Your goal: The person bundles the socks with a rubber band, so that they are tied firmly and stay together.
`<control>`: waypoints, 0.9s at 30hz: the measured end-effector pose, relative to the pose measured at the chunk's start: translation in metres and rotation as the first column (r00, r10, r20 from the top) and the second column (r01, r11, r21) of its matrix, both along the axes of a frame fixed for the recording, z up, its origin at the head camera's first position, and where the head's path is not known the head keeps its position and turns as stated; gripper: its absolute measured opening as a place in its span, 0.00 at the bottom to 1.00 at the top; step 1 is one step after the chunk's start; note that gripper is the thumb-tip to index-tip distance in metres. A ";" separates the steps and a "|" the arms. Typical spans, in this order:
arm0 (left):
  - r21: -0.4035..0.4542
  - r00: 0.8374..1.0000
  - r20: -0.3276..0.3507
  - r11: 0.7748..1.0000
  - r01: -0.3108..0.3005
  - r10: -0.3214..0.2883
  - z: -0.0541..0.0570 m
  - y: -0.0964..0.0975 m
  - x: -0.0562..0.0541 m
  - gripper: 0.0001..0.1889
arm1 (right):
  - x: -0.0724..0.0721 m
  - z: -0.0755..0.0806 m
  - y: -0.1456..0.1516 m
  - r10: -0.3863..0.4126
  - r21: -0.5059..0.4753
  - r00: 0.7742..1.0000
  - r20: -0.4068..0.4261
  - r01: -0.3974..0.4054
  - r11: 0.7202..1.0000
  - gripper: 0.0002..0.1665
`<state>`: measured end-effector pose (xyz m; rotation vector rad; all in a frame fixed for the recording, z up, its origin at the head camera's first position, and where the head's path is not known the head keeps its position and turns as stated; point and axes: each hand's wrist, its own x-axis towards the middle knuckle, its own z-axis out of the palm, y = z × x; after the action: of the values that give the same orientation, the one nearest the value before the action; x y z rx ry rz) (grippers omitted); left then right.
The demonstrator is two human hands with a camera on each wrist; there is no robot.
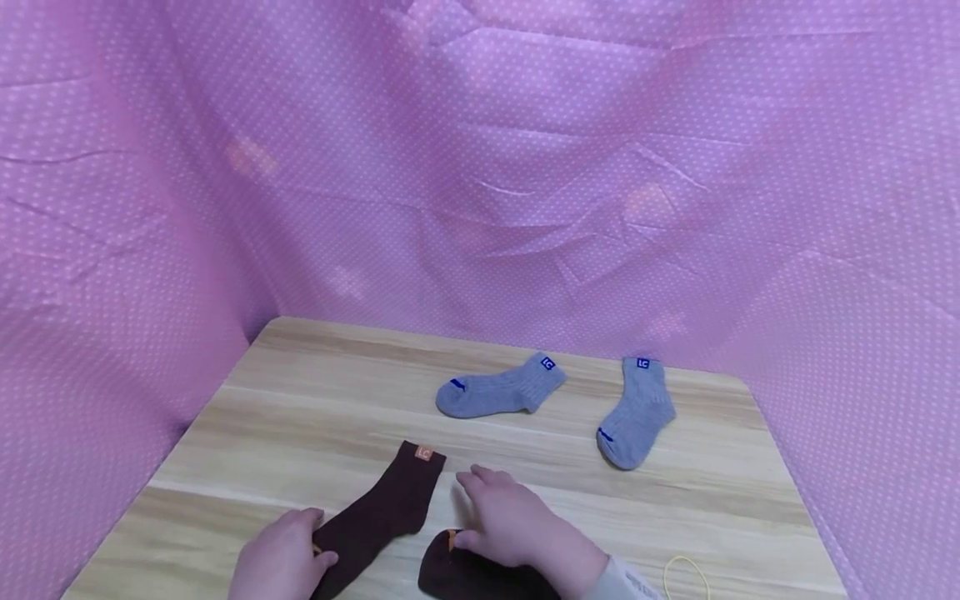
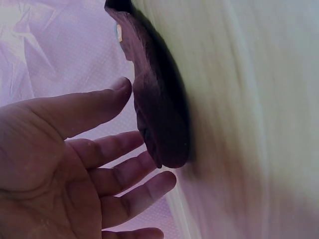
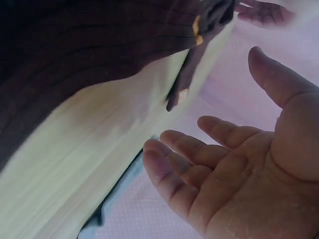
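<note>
A dark brown sock (image 1: 386, 507) with an orange label on its cuff lies slantwise on the table, toe toward me. My left hand (image 1: 276, 557) is at its toe end, thumb on one side and fingers on the other. In the left wrist view those fingers (image 2: 132, 196) are spread and only slightly bent beside the sock (image 2: 159, 109). Over a second brown sock (image 1: 457, 575) reaches my right hand (image 1: 513, 521), partly covering it. The right wrist view has this hand (image 3: 244, 169) with its fingers loosely extended and nothing in the palm.
Two grey socks with blue labels lie toward the table's back edge, one sideways (image 1: 495, 392) and one upright (image 1: 636, 417). A thin yellow loop (image 1: 686, 575) is at the front right of the wooden table (image 1: 300, 408). Pink dotted cloth (image 1: 465, 167) hangs around it.
</note>
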<state>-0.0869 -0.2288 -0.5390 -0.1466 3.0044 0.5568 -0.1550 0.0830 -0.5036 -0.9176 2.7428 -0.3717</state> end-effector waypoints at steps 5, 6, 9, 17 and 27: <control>-0.016 0.999 0.033 1.000 -0.004 0.005 -0.005 -0.001 -0.001 0.27 | -0.010 -0.001 -0.018 0.013 0.035 1.000 -0.023 -0.012 0.999 0.48; -0.015 0.999 0.033 1.000 -0.004 0.005 -0.006 -0.001 -0.001 0.27 | -0.011 -0.001 -0.021 0.016 0.039 1.000 -0.024 -0.015 0.999 0.47; -0.001 0.999 0.032 1.000 -0.002 0.002 -0.008 -0.002 -0.002 0.27 | -0.016 -0.001 -0.029 0.016 0.064 0.999 -0.027 -0.014 0.998 0.47; 0.008 0.997 0.083 1.000 -0.005 0.005 -0.009 -0.009 -0.003 0.32 | -0.022 -0.011 -0.048 0.006 0.103 1.000 -0.012 -0.005 0.995 0.48; 0.010 0.997 0.077 1.000 -0.010 0.009 -0.008 -0.009 -0.006 0.33 | -0.028 -0.019 -0.056 -0.008 0.147 1.000 -0.020 0.011 0.989 0.49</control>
<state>-0.0924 -0.2377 -0.5473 -0.1772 2.9271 0.5536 -0.1828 0.0266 -0.5227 -0.8751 2.7492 -0.1597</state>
